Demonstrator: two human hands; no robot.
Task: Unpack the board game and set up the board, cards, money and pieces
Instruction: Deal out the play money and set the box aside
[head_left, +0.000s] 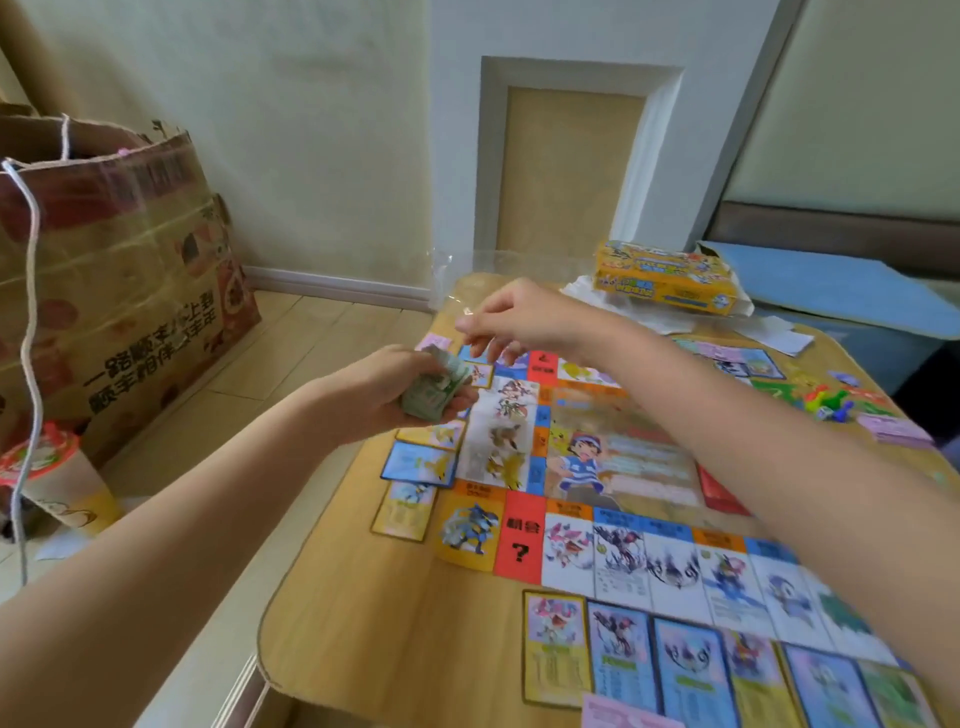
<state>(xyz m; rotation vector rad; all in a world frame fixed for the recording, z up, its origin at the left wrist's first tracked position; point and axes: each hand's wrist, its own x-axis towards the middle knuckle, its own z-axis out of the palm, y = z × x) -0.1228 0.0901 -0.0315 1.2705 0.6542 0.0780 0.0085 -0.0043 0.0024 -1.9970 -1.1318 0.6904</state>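
Setup looks well along: the board (597, 467) lies flat on the surface (363, 597), cards (691, 670) line its edges, and pieces (826, 402) sit beside the box (665, 278). The left hand (400, 389) grips a money wad (436, 387); the right hand (519, 317) pinches what seems clear wrapping (blurred), so money remains.

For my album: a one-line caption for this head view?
Left hand grips green paper money while right hand pinches clear plastic wrap above colourful game board.

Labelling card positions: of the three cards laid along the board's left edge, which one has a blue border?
The middle card, blue-bordered and tilted. The ones above and below it have yellow borders.
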